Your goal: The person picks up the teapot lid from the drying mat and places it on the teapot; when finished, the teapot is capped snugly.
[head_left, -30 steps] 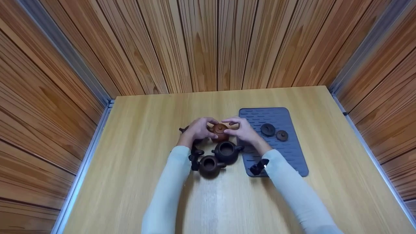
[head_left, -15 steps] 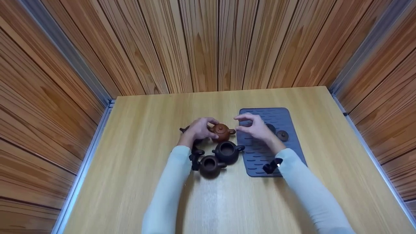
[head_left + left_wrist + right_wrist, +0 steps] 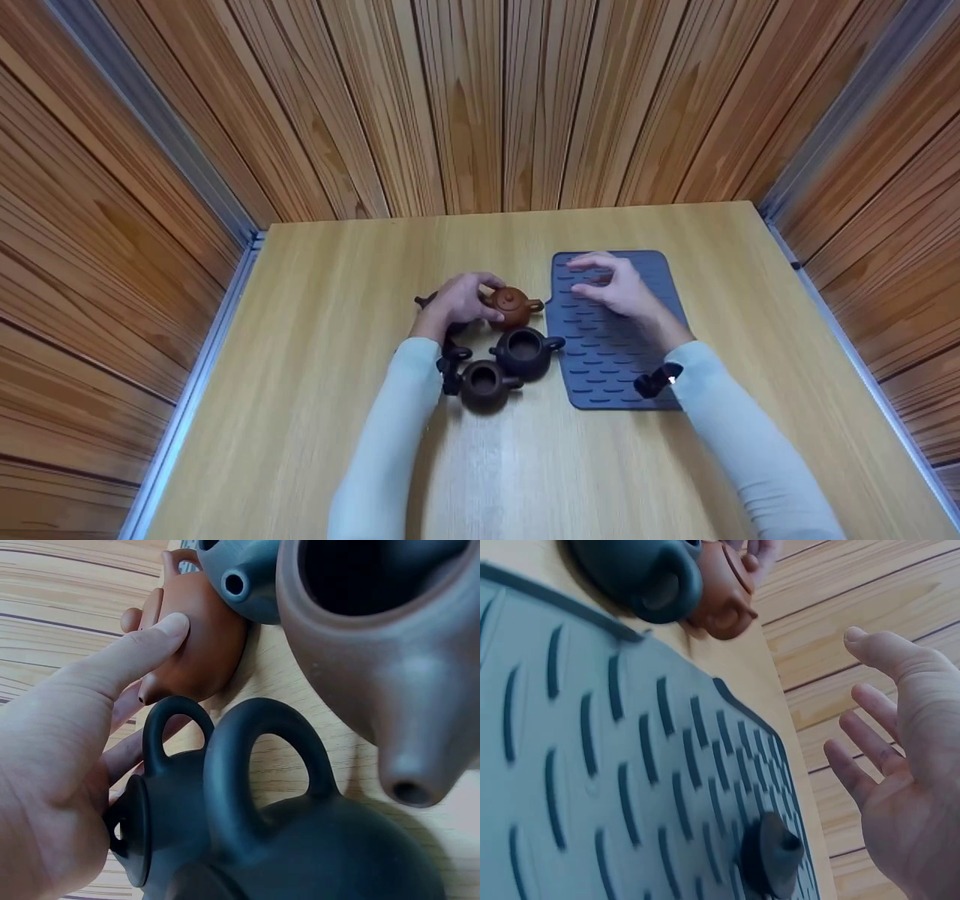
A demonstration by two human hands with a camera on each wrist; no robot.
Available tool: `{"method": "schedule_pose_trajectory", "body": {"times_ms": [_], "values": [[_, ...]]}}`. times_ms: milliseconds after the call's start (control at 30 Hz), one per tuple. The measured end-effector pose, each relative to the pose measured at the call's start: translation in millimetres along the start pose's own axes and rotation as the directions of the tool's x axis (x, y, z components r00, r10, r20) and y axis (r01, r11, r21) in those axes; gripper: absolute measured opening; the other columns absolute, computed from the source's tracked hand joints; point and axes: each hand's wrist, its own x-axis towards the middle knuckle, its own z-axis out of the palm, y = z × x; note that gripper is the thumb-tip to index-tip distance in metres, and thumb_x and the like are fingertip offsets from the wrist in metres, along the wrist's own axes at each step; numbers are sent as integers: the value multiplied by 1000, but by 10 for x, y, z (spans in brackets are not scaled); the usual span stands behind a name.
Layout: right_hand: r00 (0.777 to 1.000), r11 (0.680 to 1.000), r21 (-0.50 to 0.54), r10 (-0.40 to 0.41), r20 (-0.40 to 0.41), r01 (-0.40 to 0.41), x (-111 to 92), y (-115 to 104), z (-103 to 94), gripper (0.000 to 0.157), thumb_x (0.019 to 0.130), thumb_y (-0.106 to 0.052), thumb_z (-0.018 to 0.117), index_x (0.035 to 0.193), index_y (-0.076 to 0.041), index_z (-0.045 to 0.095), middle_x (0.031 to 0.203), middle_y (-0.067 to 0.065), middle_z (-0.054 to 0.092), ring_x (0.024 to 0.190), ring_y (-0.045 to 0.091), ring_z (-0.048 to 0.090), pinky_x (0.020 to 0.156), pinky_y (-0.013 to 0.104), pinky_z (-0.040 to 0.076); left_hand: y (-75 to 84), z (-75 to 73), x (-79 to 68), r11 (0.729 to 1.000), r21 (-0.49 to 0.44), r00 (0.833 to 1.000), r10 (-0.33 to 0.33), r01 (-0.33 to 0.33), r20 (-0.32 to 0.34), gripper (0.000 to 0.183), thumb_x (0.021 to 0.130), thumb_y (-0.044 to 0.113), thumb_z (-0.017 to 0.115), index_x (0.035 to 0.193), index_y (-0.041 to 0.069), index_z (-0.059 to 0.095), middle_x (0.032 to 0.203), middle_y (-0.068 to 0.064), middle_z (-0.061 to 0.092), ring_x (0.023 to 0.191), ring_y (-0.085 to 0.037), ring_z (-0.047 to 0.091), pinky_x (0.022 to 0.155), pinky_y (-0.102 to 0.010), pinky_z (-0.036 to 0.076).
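My left hand [image 3: 459, 298] holds a small reddish-brown teapot [image 3: 513, 309] by its spout side; in the left wrist view the thumb presses its body and the other fingers lie behind the spout. Its lid is on. My right hand [image 3: 621, 288], thumb and fingers spread apart with nothing between them, hovers over a grey ribbed mat [image 3: 592, 382]. Low in the right wrist view, a dark lid [image 3: 774, 855] sits on that mat; the head view has it hidden by the right hand.
Nearer the person stand a lidless black teapot [image 3: 527, 369] and a lidless brown teapot [image 3: 484, 401]. Two dark lidded teapots [image 3: 315, 847] sit under the left hand and wrist, mostly covered in the head view. Wood-panelled walls [image 3: 480, 105] enclose the table.
My right hand has left the reddish-brown teapot and moved right over the mat, covering the lids there. The left hand has stayed on the teapot.
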Motion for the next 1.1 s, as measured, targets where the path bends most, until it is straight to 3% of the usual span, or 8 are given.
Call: {"method": "schedule_pose_trajectory", "body": {"times_ms": [267, 400, 533, 700, 767, 967, 1100], "values": [[999, 999, -37, -4, -35, 3, -120, 54, -266, 40, 101, -7, 83, 141, -5, 77, 151, 16, 72, 131, -4, 60, 110, 20, 52, 11, -10, 17, 1000, 24, 1000, 10, -10, 4, 61, 95, 25, 93, 151, 20, 70, 156, -12, 71, 126, -28, 69, 116, -47, 55], [998, 1000, -28, -7, -61, 6, -176, 125, -370, 40, 101, -5, 83, 141, -3, 76, 151, 21, 71, 129, -8, 59, 109, 17, 51, 11, -1, 22, 1000, 10, 1000, 2, -2, 12, 61, 96, 24, 93, 152, 20, 69, 152, -13, 73, 128, -29, 71, 117, -48, 56], [997, 999, -32, 17, -74, -19, -231, 172, -439, 41, 102, -5, 82, 142, -1, 75, 152, 22, 69, 130, -7, 57, 114, 26, 50, 5, 6, 25, 1000, -9, 1000, -7, 7, 16, 61, 95, 22, 93, 152, 20, 69, 147, -13, 76, 131, -30, 72, 116, -49, 57], [995, 998, -27, 53, -79, -55, -302, 215, -504, 41, 103, -8, 81, 143, -1, 74, 152, 19, 66, 131, -6, 54, 123, 55, 44, 7, 5, 23, 1000, 1, 1000, -6, 6, 9, 61, 95, 23, 93, 151, 20, 70, 149, -12, 75, 134, -30, 71, 119, -48, 56], [995, 998, -31, 52, -91, -55, -330, 244, -521, 41, 103, -8, 82, 142, 0, 74, 151, 19, 67, 130, -6, 53, 124, 61, 43, 8, 4, 23, 1000, 9, 1000, -3, 3, 4, 61, 95, 23, 93, 151, 20, 70, 151, -12, 74, 134, -30, 71, 120, -48, 55], [994, 997, -60, 50, -102, -56, -404, 376, -556, 44, 101, -6, 83, 143, 4, 72, 150, 23, 65, 128, -6, 52, 120, 61, 43, 10, 0, 11, 1000, 20, 1000, -3, 3, -6, 60, 95, 24, 94, 151, 21, 70, 155, -10, 72, 133, -30, 68, 120, -48, 54], [991, 993, -72, 90, -94, -97, -453, 466, -557, 47, 102, -8, 83, 145, 4, 71, 153, 23, 63, 134, 5, 50, 119, 59, 43, 8, 3, 8, 999, 32, 1000, 0, 0, -5, 61, 95, 25, 94, 151, 22, 70, 161, -8, 68, 135, -28, 66, 121, -46, 53]]}}
